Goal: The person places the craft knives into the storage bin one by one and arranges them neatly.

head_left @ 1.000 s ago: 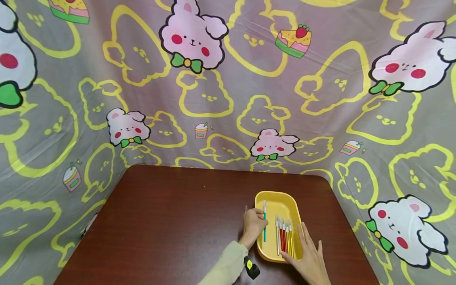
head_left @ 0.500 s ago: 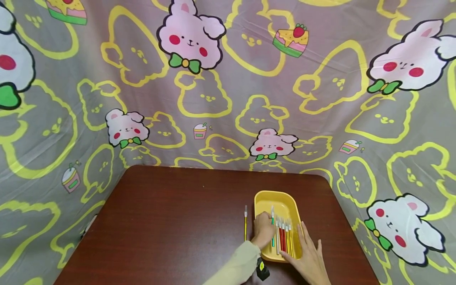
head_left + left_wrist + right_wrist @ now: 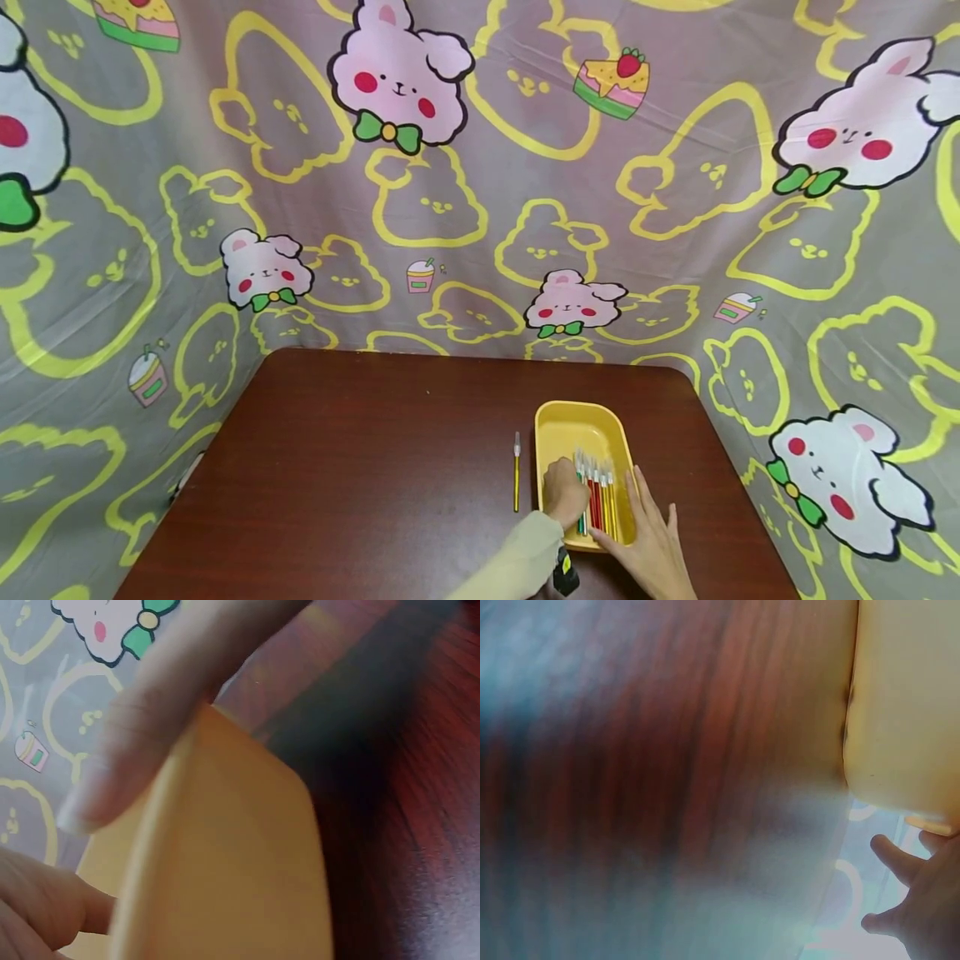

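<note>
A yellow tray stands on the table's right side. My left hand reaches into it with curled fingers, at a slim green pen-like tool with a clear tip; its grip is mostly hidden. This tool lies beside a row of similar silver, red and yellow tools, clear tips pointing away from me. In the left wrist view, fingers of that hand hang over the tray's wall. My right hand, fingers spread straight, rests along the tray's right side, thumb over the near rim.
One yellow pen-like tool lies alone on the brown table, left of the tray. A patterned cloth with rabbit faces hangs around the table's back and sides.
My left hand has moved from the tray's left edge rightward into it, bringing the green tool up to the row. The lone yellow tool has come into full view. The right hand stays put.
</note>
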Motion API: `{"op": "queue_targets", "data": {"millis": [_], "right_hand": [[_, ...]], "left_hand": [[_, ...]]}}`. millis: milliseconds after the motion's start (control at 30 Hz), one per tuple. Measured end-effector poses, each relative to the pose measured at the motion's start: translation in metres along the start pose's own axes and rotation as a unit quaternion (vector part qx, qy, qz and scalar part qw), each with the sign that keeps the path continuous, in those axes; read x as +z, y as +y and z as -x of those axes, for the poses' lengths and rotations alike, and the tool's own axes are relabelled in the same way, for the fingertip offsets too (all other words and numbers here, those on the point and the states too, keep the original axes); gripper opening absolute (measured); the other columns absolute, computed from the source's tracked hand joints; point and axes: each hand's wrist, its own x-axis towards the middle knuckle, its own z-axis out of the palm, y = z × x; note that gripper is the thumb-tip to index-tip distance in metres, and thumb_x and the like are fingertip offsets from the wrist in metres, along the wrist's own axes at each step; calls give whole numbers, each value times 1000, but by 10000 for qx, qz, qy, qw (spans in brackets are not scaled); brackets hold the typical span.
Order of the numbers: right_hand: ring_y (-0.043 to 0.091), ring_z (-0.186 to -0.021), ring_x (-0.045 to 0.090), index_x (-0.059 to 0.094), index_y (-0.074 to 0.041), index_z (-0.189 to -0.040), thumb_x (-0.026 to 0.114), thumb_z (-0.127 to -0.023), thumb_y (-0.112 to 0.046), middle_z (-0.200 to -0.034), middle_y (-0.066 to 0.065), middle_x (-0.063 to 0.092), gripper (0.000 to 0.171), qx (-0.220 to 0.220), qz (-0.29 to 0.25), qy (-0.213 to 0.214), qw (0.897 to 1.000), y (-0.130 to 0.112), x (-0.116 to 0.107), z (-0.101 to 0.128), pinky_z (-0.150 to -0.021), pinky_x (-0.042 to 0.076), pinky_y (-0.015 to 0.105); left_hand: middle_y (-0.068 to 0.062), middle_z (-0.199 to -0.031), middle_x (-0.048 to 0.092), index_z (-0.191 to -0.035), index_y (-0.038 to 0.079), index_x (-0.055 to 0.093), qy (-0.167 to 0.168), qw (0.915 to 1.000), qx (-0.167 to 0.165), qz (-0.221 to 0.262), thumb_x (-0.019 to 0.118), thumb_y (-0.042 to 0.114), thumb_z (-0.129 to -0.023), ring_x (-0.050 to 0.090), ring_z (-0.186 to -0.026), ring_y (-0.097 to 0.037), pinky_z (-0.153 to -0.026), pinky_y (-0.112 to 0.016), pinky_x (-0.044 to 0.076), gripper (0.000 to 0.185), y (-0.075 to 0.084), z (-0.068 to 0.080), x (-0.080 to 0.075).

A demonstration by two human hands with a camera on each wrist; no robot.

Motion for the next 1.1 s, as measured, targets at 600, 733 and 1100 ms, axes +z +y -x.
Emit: {"op": "queue_targets", "data": {"millis": [600, 733, 1100], "right_hand": [[53, -132, 55, 28, -5, -166, 84, -81, -56, -175, 12, 20, 115, -10, 35, -50, 10000, -3, -2, -1, -104, 21, 86], [54, -130, 56, 26, -7, -167, 84, -81, -56, -176, 9, 18, 114, 0, 23, -42, 10000, -4, -2, -2, -105, 21, 86], [57, -125, 59, 29, -5, -166, 84, -80, -57, -174, 12, 21, 114, -27, 59, -21, 10000, -3, -2, -1, -105, 21, 85]], "left_hand": [[-10, -78, 58, -92, -2, 61, 194, 9990, 30, -405, 86, -11, -71, 63, -72, -30, -63, -41, 56, 34, 1, 0, 4], [-12, -79, 59, -95, -4, 61, 108, 9993, -52, -360, 86, -10, -72, 65, -73, -32, -63, -42, 56, 34, 2, 0, 1], [-8, -80, 58, -96, 0, 63, -1, 9999, 65, -139, 82, -10, -75, 61, -72, -25, -61, -39, 53, 30, 14, 1, -14]]}}
